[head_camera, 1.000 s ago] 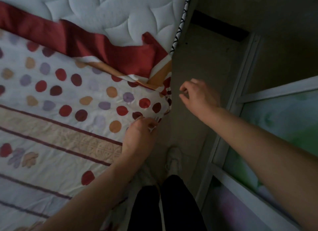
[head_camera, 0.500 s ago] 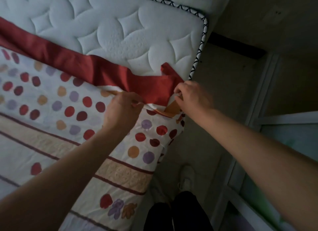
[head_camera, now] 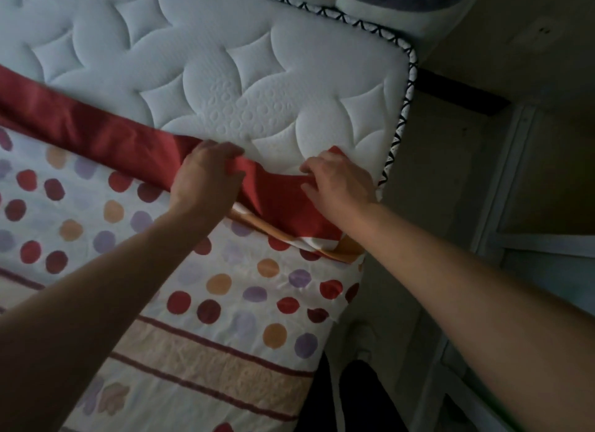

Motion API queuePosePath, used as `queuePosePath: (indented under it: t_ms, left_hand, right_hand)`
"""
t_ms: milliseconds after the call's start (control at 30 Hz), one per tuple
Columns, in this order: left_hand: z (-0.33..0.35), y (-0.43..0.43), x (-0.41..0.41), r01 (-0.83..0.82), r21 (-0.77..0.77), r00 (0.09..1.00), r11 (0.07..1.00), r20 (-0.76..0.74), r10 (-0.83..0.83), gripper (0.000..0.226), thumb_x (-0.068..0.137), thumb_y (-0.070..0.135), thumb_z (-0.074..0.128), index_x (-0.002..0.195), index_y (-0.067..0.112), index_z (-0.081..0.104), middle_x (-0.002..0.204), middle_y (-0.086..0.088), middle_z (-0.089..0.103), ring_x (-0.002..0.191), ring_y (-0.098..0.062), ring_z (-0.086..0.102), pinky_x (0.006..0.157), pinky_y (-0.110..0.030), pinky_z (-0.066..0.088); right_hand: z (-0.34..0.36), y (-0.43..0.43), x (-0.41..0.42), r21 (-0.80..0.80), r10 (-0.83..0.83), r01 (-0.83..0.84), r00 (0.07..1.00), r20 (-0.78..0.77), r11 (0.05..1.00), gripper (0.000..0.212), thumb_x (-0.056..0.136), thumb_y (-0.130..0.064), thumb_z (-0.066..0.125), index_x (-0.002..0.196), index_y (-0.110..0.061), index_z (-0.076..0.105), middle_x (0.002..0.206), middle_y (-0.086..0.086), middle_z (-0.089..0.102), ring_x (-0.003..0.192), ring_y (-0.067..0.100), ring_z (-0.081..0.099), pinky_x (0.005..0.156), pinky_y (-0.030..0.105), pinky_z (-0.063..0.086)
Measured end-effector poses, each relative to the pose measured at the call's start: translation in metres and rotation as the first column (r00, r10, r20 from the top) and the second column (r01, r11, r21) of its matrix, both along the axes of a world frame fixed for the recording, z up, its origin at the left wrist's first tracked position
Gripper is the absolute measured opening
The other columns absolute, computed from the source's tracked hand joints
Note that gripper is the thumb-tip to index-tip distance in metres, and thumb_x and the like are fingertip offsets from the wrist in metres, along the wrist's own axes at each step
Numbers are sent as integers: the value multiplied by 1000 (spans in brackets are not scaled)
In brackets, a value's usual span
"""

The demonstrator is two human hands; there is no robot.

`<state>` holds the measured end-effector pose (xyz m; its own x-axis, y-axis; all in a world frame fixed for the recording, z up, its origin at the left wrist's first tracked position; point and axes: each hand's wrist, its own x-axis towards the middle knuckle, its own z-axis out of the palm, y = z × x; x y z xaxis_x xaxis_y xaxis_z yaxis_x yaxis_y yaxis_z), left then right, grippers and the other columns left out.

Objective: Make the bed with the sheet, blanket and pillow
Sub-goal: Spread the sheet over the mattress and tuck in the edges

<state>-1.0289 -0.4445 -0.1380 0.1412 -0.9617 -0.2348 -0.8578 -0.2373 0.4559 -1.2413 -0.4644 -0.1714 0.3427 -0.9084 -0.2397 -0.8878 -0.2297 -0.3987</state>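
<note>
Nearest, from 6 to 9 o'clock, the dotted sheet (head_camera: 225, 286) covers the bed's lower part, its side edge hanging off toward 4 o'clock. At centre the left hand (head_camera: 206, 177) curls its fingers round the sheet's red border (head_camera: 96, 132). Just toward 3 o'clock, the right hand (head_camera: 338, 180) seems to pinch the border's corner, though dim light blurs the grip. Beyond, at 12 o'clock, the mattress (head_camera: 225, 61) lies bare, so the sheet is only part spread and the other bedding is not yet laid.

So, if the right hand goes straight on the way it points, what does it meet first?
The right hand, holding the red edge of the sheet, points up-left over the bare mattress. It would likely slide along that quilted top; nothing else shows in that line.
</note>
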Motion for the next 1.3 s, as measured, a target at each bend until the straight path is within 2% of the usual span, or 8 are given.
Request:
queuePosePath:
  t_ms: [133,233,333,433,667,933,1100,1300]
  left_hand:
    - [-10,-18,25,38,7,997,999,72,-38,51,88,11,67,137,24,58,140,-2,51,121,-26,56,96,-43,51]
    - [-23,-23,44,66,56,987,996,140,-73,58,87,10,67,141,25,52,141,-4,51,123,-28,55,95,-46,52]
    - [-39,-18,52,38,127,988,991,145,-56,37,88,16,65,124,21,65,116,-9,67,107,-33,63,87,-42,52]
    - [-43,-11,52,-26,137,995,990,98,12,18,90,22,65,105,21,74,95,-3,72,89,-27,67,72,-30,44]
    - [-40,-20,30,-128,7,992,992,25,128,15,93,30,51,100,23,62,82,-5,72,77,-30,68,71,-44,57]
    - [-3,-67,-29,-123,-62,992,990,-2,123,12,94,19,46,100,19,56,73,-7,66,67,-34,62,64,-46,53]
    - [23,-124,-77,-116,-134,993,984,-13,115,13,96,14,49,104,18,58,87,-7,71,77,-31,67,69,-46,55]
    - [33,-188,-124,-129,-145,992,981,-22,128,21,94,12,44,103,23,58,101,-4,74,88,-28,68,73,-43,56]
  right_hand:
    - [-16,-7,23,4,58,-58,996,-73,998,40,92,-34,67,129,-21,61,125,2,58,117,24,54,90,41,51]
    - [-25,-9,34,-10,53,-55,990,-130,998,42,90,-35,69,128,-20,60,125,3,57,117,26,52,90,42,49]
    - [-31,-9,35,-25,32,-35,992,-119,999,29,91,-35,68,115,-21,64,114,1,61,109,24,55,83,39,46]
    - [-32,-14,33,18,8,-7,998,-58,1000,17,93,-35,66,103,-22,66,104,-1,64,103,22,57,74,33,40]
    - [-33,-21,24,26,-16,16,1000,4,1000,16,99,-29,56,105,-16,60,106,4,64,96,26,62,70,34,41]
    - [-17,-61,-41,88,-137,125,980,148,988,8,99,-24,56,100,-16,58,102,4,61,91,26,61,78,41,49]
    - [-4,-104,-92,108,-249,232,950,187,967,3,98,-22,58,98,-19,57,104,8,61,100,29,60,87,49,49]
    - [16,-154,-144,72,-294,286,936,194,956,13,101,-25,55,110,-15,58,111,4,62,102,21,60,86,40,50]
